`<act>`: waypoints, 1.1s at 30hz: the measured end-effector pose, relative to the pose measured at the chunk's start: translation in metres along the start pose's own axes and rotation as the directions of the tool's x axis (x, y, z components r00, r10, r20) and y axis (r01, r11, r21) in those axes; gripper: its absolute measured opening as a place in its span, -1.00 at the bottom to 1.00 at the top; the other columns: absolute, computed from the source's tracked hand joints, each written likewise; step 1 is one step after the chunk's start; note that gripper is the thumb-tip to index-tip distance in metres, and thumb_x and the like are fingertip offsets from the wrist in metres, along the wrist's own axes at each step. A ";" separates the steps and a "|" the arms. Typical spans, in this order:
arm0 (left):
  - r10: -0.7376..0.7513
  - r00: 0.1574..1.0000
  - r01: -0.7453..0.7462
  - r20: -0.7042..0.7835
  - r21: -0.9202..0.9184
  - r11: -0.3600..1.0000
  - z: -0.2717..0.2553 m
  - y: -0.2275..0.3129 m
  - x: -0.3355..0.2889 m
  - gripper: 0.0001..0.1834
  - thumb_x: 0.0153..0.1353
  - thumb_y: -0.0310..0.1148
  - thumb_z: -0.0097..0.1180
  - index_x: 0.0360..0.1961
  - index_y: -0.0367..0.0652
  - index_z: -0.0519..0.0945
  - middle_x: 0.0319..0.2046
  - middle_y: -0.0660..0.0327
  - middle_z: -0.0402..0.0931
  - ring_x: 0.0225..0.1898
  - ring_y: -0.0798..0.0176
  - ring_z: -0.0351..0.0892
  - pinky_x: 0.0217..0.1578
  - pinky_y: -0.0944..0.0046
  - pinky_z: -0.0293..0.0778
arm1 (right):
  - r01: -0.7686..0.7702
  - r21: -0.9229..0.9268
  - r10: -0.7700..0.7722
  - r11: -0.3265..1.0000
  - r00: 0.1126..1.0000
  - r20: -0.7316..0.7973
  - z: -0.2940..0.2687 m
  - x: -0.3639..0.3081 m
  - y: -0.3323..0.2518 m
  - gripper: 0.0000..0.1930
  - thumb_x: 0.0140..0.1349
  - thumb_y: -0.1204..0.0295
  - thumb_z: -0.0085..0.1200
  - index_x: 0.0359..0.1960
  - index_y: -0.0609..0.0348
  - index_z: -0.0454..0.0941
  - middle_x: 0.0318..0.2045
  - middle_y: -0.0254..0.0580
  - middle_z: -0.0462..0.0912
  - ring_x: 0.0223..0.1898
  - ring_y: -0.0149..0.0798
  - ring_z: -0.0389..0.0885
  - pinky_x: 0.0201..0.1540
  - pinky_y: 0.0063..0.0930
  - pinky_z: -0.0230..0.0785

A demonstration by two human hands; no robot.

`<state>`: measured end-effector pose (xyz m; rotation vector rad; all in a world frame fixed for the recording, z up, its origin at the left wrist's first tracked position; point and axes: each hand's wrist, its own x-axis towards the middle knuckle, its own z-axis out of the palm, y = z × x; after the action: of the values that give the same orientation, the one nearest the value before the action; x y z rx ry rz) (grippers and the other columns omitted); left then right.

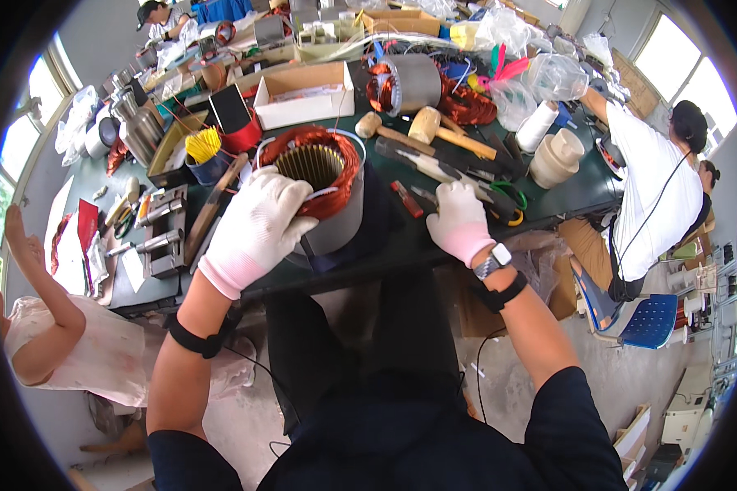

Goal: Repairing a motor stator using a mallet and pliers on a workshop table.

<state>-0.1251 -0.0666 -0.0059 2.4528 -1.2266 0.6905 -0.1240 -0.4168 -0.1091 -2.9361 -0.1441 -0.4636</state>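
Note:
Close in front of me stands a motor stator [333, 236], a grey metal cylinder with copper windings [350, 160] around its top and yellowish slot liners inside. My left hand [258, 214], in a white and pink glove, curls over the near left rim of the windings. The fingertips are partly hidden there. To the right, my gloved right hand [460, 217] is closed low at the table's near edge, beside a red-handled small tool [407, 199] and scissors with green and yellow handles [509, 196]. Whatever its fingers may hold is hidden.
Two mallets [426, 127] lie beyond my right hand, near white thread cones [538, 127]. Behind the stator are a white box [305, 96] and another stator [413, 86]. A metal vise-like fixture [168, 233] sits left. People stand at both sides; a blue chair [648, 321] is right.

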 end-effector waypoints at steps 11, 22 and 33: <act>-0.018 0.996 0.021 -0.085 0.045 0.999 0.022 -0.005 -0.010 -0.49 0.18 -0.22 0.42 0.06 -0.30 0.61 -0.11 -0.06 0.61 0.09 -0.29 0.58 0.24 -0.12 0.49 | 0.497 0.023 -0.459 0.867 0.817 -0.350 -0.074 -0.014 -0.077 -0.79 0.18 0.24 0.38 -0.36 0.06 0.64 -0.39 -0.31 0.58 -0.24 -0.17 0.64 -0.30 -0.27 0.55; 0.030 0.982 -0.017 -0.185 0.073 0.997 0.034 -0.010 -0.011 -0.52 0.20 -0.31 0.46 0.07 -0.26 0.58 -0.10 -0.01 0.58 0.05 -0.16 0.54 0.11 -0.03 0.48 | 0.470 -0.340 -0.569 0.814 0.762 -0.309 -0.063 -0.021 -0.108 -0.90 0.20 0.30 0.19 -0.40 -0.01 0.61 -0.47 -0.32 0.53 -0.34 -0.22 0.63 -0.39 -0.28 0.44; -0.116 0.983 0.125 -0.141 0.055 0.991 0.040 -0.007 -0.006 -0.57 0.41 -0.10 0.27 -0.01 -0.32 0.61 -0.12 -0.03 0.60 0.02 -0.20 0.57 0.11 0.01 0.46 | 0.649 -0.201 -0.648 0.734 0.580 -0.493 -0.076 0.018 -0.093 -0.87 0.20 0.35 0.17 -0.32 0.09 0.69 -0.46 -0.12 0.70 -0.39 -0.03 0.73 -0.32 -0.12 0.55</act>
<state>-0.1120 -0.0773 -0.0429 2.4607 -1.0099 0.8607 -0.1411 -0.3381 -0.0184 -2.5062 -1.1675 -1.3571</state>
